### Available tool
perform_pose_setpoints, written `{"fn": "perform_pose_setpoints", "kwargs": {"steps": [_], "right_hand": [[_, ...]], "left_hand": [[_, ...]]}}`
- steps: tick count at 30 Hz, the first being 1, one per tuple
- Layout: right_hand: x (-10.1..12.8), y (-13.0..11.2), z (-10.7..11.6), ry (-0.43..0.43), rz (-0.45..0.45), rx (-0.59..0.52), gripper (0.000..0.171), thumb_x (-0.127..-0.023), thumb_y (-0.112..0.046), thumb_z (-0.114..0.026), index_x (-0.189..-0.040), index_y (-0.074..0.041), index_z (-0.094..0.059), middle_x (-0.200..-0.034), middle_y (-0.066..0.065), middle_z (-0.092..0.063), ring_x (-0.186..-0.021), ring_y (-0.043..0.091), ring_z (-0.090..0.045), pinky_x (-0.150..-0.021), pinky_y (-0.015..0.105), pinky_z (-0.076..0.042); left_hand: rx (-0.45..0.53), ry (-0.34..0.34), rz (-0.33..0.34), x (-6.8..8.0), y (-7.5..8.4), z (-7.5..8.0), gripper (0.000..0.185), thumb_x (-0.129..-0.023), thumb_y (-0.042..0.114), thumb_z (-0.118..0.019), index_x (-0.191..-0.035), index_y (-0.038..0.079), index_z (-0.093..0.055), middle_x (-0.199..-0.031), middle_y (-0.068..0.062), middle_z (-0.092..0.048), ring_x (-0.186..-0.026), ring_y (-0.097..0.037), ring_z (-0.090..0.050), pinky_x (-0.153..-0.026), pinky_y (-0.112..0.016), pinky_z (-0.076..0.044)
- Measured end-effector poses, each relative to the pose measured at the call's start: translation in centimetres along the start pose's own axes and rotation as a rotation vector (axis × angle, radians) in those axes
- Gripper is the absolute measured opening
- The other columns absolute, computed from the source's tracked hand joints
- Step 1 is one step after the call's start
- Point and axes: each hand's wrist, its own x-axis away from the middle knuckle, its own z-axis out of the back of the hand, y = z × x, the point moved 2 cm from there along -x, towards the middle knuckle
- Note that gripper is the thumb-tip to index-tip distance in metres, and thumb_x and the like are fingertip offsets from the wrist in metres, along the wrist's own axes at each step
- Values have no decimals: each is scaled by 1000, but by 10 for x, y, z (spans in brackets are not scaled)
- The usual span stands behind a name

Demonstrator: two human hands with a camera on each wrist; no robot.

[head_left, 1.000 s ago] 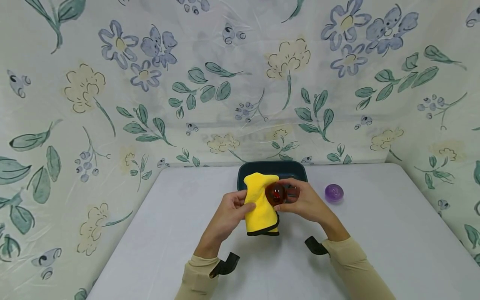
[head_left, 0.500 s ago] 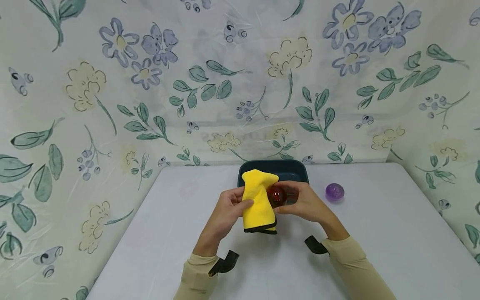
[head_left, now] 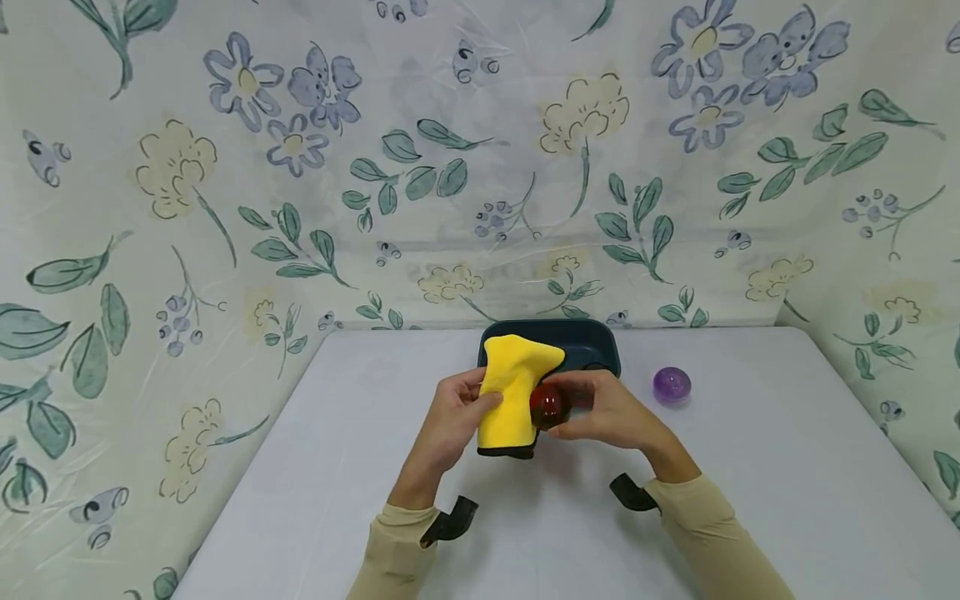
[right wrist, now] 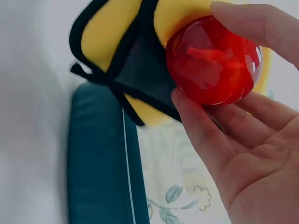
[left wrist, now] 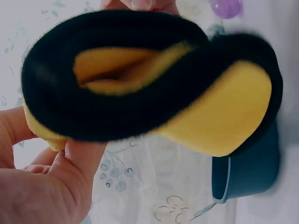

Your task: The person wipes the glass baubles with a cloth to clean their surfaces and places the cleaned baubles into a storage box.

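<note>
My left hand [head_left: 452, 421] pinches a folded yellow cloth [head_left: 512, 396] with black edging, thumb in front, and holds it up over the table. The left wrist view looks at the cloth's black-bordered lower edge [left wrist: 154, 109], curled into open loops. Between the thumb and fingers of my right hand [head_left: 613, 413] is a shiny, see-through red ball [head_left: 551, 406], held against the cloth's right side. In the right wrist view the red ball [right wrist: 210, 63] overlaps the yellow cloth [right wrist: 105, 37], and the fingers support it from below.
Behind the hands, a dark teal tray [head_left: 596, 336] stands at the table's far edge, partly hidden by the cloth. A see-through purple ball [head_left: 672, 386] lies on the white table [head_left: 750, 433] to its right. A flower-patterned sheet [head_left: 480, 200] rises behind.
The cloth has shifted slightly up and left, and its top now flops further right. The red ball has come lower and more in front of the cloth. Both hands keep their holds.
</note>
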Motion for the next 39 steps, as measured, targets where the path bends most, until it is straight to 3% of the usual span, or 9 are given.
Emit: {"fn": "perform_pose_setpoints", "kwargs": {"steps": [15, 28, 39], "right_hand": [[0, -8, -7, -20, 62, -101, 61, -80, -9, -85, -136, -4, -64, -134, 14, -67, -116, 30, -69, -101, 38, -59], [2, -11, -5, 120, 120, -133, 59, -81, -7, -86, -136, -4, -63, -137, 16, -65, -126, 38, -65, -97, 37, -61], [1, -10, 1, 209, 156, -144, 58, -82, -2, -85, -135, -4, -61, -138, 18, -61, -124, 38, -66, -97, 36, -60]], "left_hand": [[-80, -24, -9, -3, -2, 0, 44, -101, 5, -58, -144, -4, -55, -127, -24, -69, -96, -23, -72, -92, -41, -63], [-104, -66, -27, -4, -10, -8, 41, -102, 4, -56, -142, -3, -56, -129, -23, -69, -101, -23, -72, -98, -42, -61], [-71, -107, -31, -2, -9, -12, 42, -100, 4, -56, -141, -4, -56, -129, -23, -70, -102, -25, -74, -93, -38, -63]]}}
